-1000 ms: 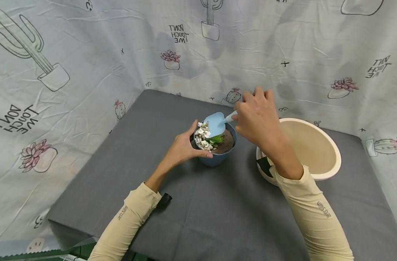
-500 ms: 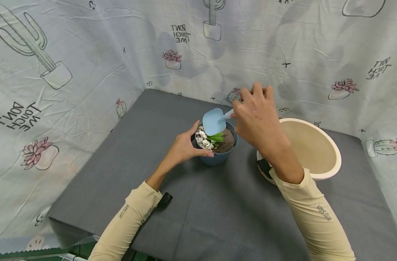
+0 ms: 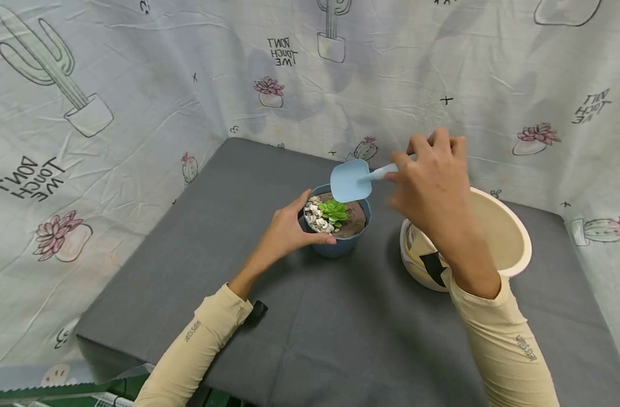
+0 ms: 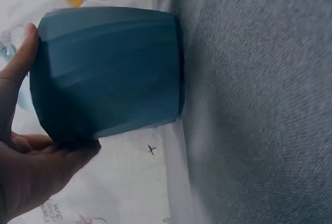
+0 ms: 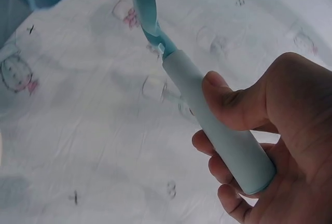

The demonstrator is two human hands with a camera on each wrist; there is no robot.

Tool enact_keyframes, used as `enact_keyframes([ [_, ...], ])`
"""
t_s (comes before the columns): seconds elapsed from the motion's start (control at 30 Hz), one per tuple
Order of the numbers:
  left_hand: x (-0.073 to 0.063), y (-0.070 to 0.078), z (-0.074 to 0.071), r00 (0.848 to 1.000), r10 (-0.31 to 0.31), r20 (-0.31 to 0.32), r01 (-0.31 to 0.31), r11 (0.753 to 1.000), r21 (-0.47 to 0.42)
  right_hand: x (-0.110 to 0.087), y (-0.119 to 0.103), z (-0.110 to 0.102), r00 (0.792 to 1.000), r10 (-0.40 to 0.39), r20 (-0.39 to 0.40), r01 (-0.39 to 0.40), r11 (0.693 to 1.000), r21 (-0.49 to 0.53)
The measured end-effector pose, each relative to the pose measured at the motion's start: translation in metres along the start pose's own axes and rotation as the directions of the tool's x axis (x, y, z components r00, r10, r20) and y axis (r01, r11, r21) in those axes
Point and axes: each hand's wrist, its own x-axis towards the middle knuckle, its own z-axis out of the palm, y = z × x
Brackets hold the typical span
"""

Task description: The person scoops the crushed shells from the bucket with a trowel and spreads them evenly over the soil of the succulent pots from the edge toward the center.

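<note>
A blue flower pot [image 3: 335, 247] stands on the grey-covered table, filled with brown soil. In it grows a small green succulent [image 3: 333, 211], with white pebbles [image 3: 315, 217] on the left part of the soil. My left hand [image 3: 285, 230] grips the pot's left side near the rim, thumb in front; the left wrist view shows the pot's wall [image 4: 111, 73] between thumb and fingers. My right hand [image 3: 434, 183] holds a light blue trowel [image 3: 352, 181] by its handle [image 5: 220, 125]. The trowel's blade overlaps the pot's back rim in the head view, and no pebbles show on it.
A cream oval bowl [image 3: 513, 237] stands at the right, partly hidden by my right forearm, with a black patch [image 3: 433, 268] near its front. A cactus-print cloth [image 3: 391, 73] hangs behind and beside the table [image 3: 310, 339].
The trowel has lifted off the pebbles and moved right with my right hand, uncovering the succulent. My left hand has kept its grip on the pot.
</note>
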Motion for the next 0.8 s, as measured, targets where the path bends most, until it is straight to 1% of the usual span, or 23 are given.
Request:
enact_keyframes([
  [0.07,-0.005,0.004,0.005,0.999,0.001,-0.042,0.0,1.0,0.029,-0.007,0.008,-0.004,0.999,0.023,-0.029,-0.022,1.0,0.02],
  [0.2,-0.018,0.018,0.015,0.991,0.0,-0.135,0.019,0.989,0.144,-0.022,0.024,-0.011,0.995,0.051,-0.09,-0.048,0.998,0.032],
  [0.27,-0.024,0.026,0.02,0.984,0.012,-0.176,0.028,0.975,0.223,-0.029,0.033,-0.016,0.992,0.072,-0.106,-0.069,0.997,0.038],
  [0.37,-0.031,0.036,0.026,0.973,0.037,-0.229,0.042,0.943,0.329,-0.042,0.047,-0.025,0.986,0.116,-0.123,-0.111,0.993,0.043],
  [0.43,-0.034,0.041,0.03,0.966,0.042,-0.255,0.062,0.922,0.383,-0.051,0.056,-0.031,0.979,0.149,-0.141,-0.144,0.988,0.051],
  [0.53,-0.036,0.045,0.034,0.96,0.035,-0.279,0.093,0.897,0.432,-0.064,0.07,-0.038,0.966,0.195,-0.169,-0.188,0.981,0.053],
  [0.6,-0.037,0.047,0.037,0.958,0.029,-0.287,0.109,0.885,0.453,-0.071,0.079,-0.042,0.96,0.214,-0.181,-0.208,0.977,0.051],
  [0.67,-0.037,0.048,0.038,0.958,0.042,-0.285,0.105,0.871,0.479,-0.08,0.089,-0.046,0.958,0.229,-0.175,-0.227,0.973,0.032],
  [0.73,-0.038,0.049,0.038,0.959,0.06,-0.276,0.087,0.867,0.49,-0.09,0.099,-0.05,0.957,0.238,-0.166,-0.241,0.971,0.007],
  [0.8,-0.036,0.054,0.039,0.957,0.123,-0.264,0.029,0.862,0.507,-0.099,0.109,-0.052,0.958,0.248,-0.144,-0.255,0.967,-0.027],
])
